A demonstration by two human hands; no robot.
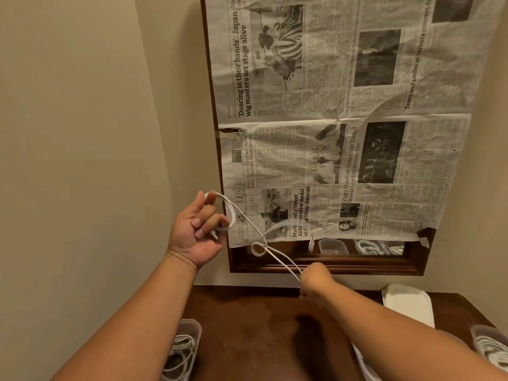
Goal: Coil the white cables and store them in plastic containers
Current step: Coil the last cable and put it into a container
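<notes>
A white cable (233,213) is held in the air in front of the wall, above the far edge of a dark wooden surface (264,325). One end is looped around the raised left hand (196,229), whose fingers (209,215) are curled partly closed over the loop, with a plug end seen at the palm. From there the cable runs down and to the right, forms a small twist, and is drawn as two strands into the right hand (316,279), which is closed around it; that hand is blurred, so the exact grip cannot be told. At the near left edge of the surface a plastic container (189,329) is seen with coiled white cables inside, and another container (478,336) with cables stands at the near right. A white lid (406,303) lies towards the far right. On the wall behind, a wood-framed mirror (324,266) is mostly covered with newspaper (330,119).
</notes>
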